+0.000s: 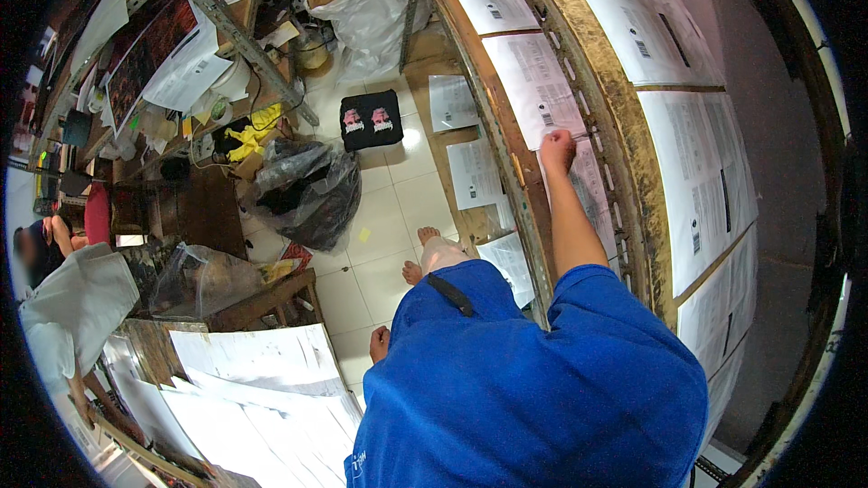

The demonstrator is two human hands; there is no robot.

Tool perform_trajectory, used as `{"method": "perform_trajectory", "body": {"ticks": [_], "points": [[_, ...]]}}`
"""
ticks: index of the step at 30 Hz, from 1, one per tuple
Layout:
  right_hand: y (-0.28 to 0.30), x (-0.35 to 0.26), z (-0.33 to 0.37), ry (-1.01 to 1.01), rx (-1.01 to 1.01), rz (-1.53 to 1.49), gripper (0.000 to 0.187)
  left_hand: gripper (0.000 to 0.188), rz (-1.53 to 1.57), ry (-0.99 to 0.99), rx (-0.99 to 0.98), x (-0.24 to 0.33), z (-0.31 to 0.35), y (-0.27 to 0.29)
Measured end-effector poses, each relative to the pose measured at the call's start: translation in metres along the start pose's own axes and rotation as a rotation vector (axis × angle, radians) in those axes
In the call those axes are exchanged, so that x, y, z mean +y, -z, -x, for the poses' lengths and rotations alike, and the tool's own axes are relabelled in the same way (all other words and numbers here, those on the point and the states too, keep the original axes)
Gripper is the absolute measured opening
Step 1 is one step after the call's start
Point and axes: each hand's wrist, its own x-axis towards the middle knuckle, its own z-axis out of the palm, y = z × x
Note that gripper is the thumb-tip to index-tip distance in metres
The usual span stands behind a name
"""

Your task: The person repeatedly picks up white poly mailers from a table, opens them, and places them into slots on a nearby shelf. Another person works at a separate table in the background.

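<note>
My right arm stretches up to a long shelf board. On it my right hand (558, 152) is closed, its curled fingers at the lower edge of a white printed sheet (529, 81). Whatever is between those fingers is hidden. Just below the hand, another printed sheet (588, 185) lies partly behind my forearm. Low at my left side, my left hand (380, 344) shows only in part past my blue shirt, fingers curled in with nothing seen in them.
Printed sheets (701, 172) cover a higher board at right. A black folded garment with pink prints (371, 120) lies on the tiled floor near a dark plastic bag (307, 194). White sheets (262, 398) are stacked at lower left. At far left a person (54, 239) is partly visible.
</note>
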Motion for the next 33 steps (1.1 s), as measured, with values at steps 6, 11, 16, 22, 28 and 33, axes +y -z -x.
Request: {"method": "perform_trajectory", "body": {"ticks": [6,11,16,22,28,33], "points": [[0.019,-0.014,-0.003,-0.448,0.084,-1.032,0.030,0.033,0.055,-0.002,0.042,-0.019,0.000,-0.001],[0.026,-0.030,0.000,-0.617,-0.059,-1.039,0.029,0.033,0.128,-0.032,0.028,-0.026,-0.011,-0.003],[0.002,-0.011,-0.009,-0.684,0.005,-1.030,0.030,0.033,0.083,0.029,0.030,-0.018,-0.010,-0.004],[-0.019,-0.001,-0.024,-0.735,0.031,-1.069,0.033,0.033,0.049,0.040,0.035,-0.017,-0.007,0.002],[-0.020,-0.003,-0.024,-0.693,-0.003,-1.007,0.035,0.033,0.095,0.005,0.028,-0.031,-0.013,0.000],[0.001,-0.019,-0.005,-0.595,-0.076,-0.849,0.036,0.033,0.146,-0.014,0.024,-0.047,-0.020,-0.004]]}}
